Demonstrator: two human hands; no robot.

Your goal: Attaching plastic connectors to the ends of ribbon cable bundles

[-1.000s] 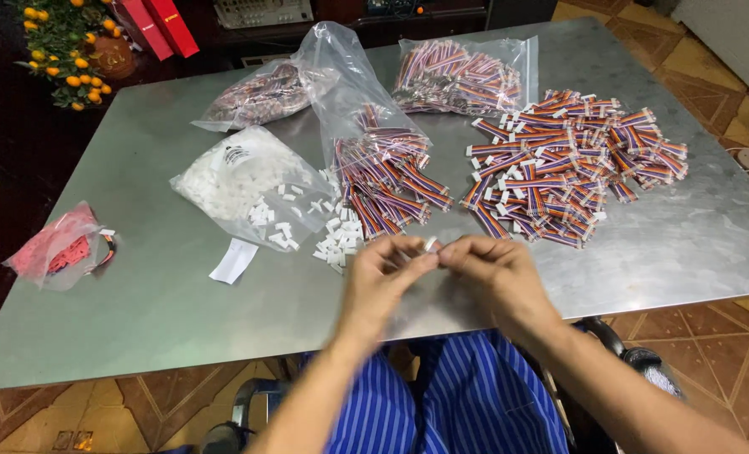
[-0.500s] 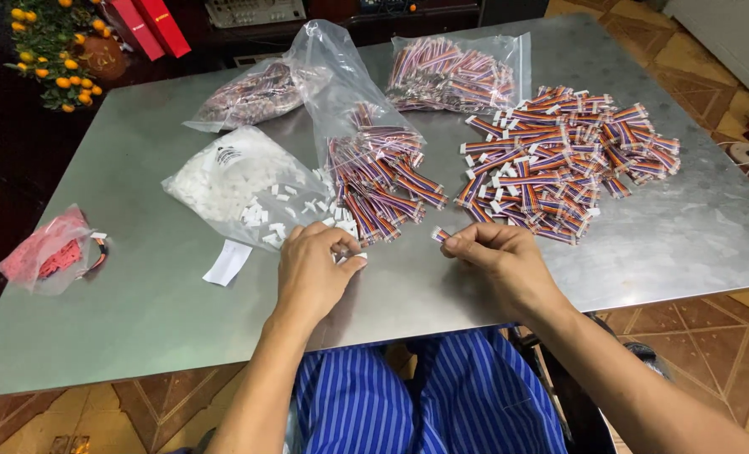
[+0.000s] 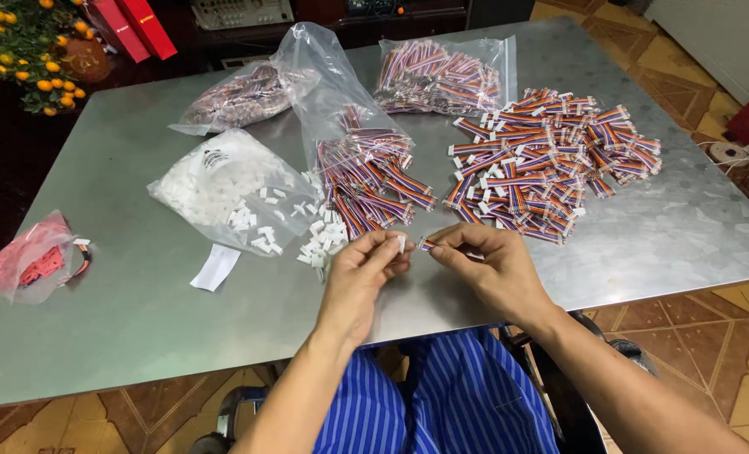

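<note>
My left hand pinches a small white plastic connector between thumb and fingertips. My right hand holds a short striped wire piece by its end, tip close to the connector. Both hands hover over the near edge of the metal table. Just left of my hands lie loose white connectors spilling from a clear bag. Behind them a bag of striped wire pieces lies open, and a big loose pile of finished wire pieces spreads to the right.
Two more clear bags of wires lie at the far side. A white paper slip and a pink bag sit at the left. A small orange-fruited plant and red boxes stand beyond the table.
My left hand went to the white connectors half a second ago and has come back holding one, meeting my right hand in front of me again.
</note>
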